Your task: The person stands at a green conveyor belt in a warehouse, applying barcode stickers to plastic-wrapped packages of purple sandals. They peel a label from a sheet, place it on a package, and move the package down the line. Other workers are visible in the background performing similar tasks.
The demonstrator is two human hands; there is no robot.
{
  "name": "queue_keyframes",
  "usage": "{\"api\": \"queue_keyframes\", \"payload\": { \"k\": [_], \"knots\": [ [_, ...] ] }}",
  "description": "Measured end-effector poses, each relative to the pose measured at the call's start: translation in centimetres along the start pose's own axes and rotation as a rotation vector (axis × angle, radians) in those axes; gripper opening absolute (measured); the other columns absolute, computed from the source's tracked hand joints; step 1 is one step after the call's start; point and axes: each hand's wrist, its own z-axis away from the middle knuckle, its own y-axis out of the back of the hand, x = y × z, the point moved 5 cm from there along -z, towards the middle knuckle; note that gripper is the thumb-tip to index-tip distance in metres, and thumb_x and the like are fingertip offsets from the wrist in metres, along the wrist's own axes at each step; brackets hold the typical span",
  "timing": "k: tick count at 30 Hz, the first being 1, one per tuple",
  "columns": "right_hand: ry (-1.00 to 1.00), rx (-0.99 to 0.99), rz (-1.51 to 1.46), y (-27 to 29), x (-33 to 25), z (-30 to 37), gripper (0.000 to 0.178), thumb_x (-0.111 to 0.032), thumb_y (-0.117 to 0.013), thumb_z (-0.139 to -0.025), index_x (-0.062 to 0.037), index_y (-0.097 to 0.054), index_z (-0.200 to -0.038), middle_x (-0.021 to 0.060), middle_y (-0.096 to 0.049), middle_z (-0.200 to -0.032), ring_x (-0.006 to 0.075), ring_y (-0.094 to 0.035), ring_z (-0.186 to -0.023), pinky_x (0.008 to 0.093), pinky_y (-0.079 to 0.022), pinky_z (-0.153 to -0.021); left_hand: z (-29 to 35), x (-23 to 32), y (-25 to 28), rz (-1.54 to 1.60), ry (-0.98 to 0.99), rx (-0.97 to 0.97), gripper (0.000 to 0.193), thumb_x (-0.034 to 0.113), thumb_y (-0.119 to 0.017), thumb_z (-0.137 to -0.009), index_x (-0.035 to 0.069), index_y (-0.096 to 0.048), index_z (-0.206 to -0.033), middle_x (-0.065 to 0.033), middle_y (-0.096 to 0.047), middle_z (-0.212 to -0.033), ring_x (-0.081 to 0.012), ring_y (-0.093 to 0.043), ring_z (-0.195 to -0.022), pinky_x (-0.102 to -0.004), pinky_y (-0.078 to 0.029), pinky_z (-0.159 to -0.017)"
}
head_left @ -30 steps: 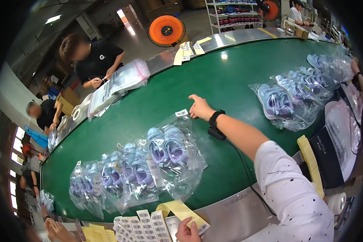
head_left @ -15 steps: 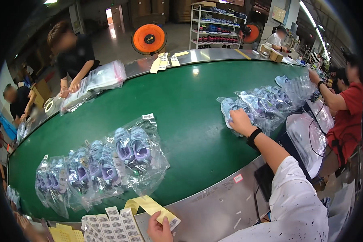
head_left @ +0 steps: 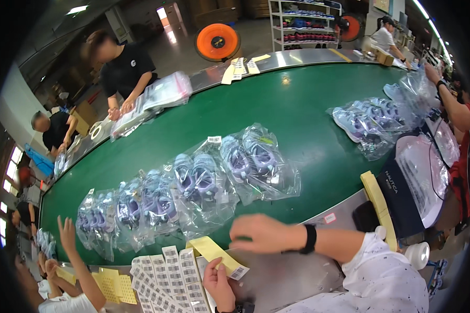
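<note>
A big room with a shiny grey floor (head_left: 193, 39). Bright windows (head_left: 8, 177) glow on the left. A shelf rack (head_left: 303, 23) stands far back. Ceiling lights (head_left: 78, 9) shine.

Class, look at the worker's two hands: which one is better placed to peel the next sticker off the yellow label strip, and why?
Probably the right hand: it hovers empty just above the yellow label strip, fingers free. The left hand is already pinching the strip's lower edge beside the barcode sheets, steadying it.
</note>
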Motion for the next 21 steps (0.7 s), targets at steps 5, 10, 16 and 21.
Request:
{"api": "queue_keyframes", "payload": {
  "k": [5,10,16,21],
  "knots": [
    [-0.293,-0.157,-0.310,-4.4,-0.2,4.5,0.027,-0.024,-0.062,-0.086,0.0022,-0.061,-0.078,0.0166,-0.058,-0.069,0.0291,-0.056,-0.060,0.0376,-0.043,-0.057,0.6,0.9,0.0,-0.078,-0.002,-0.031,0.017,0.002,-0.055,-0.091,0.000,-0.059,-0.107,0.0017,-0.058,-0.082,-0.0021,-0.048,-0.062,-0.0175,-0.035,-0.051],
    [-0.593,-0.008,-0.471,-3.7,0.4,6.9,0.015,-0.012,-0.065,-0.084,0.0018,-0.061,-0.079,0.0105,-0.058,-0.065,0.0190,-0.056,-0.057,0.0308,-0.042,-0.053,1.0,1.4,-3.1,-0.130,0.002,-0.165,0.020,-0.001,-0.062,-0.088,0.000,-0.064,-0.108,-0.0006,-0.062,-0.084,-0.0030,-0.052,-0.063,-0.0179,-0.041,-0.053],
    [-0.307,0.289,-0.255,-1.0,-1.5,5.6,0.007,-0.003,-0.065,-0.083,0.0003,-0.065,-0.088,0.0086,-0.061,-0.080,0.0186,-0.060,-0.069,0.0314,-0.047,-0.059,1.8,1.1,-3.6,-0.217,-0.107,-0.197,0.016,-0.001,-0.062,-0.088,-0.001,-0.066,-0.103,-0.0011,-0.065,-0.082,-0.0012,-0.054,-0.062,-0.0156,-0.042,-0.052],
    [-0.244,0.141,-0.125,-0.8,-1.5,5.2,0.011,-0.001,-0.066,-0.080,0.0003,-0.066,-0.091,0.0099,-0.061,-0.081,0.0244,-0.060,-0.072,0.0333,-0.048,-0.061,1.5,1.8,-3.7,-0.247,-0.128,-0.215,0.014,0.000,-0.062,-0.088,0.000,-0.067,-0.102,-0.0006,-0.065,-0.080,-0.0013,-0.054,-0.061,-0.0157,-0.043,-0.052]
  ]
}}
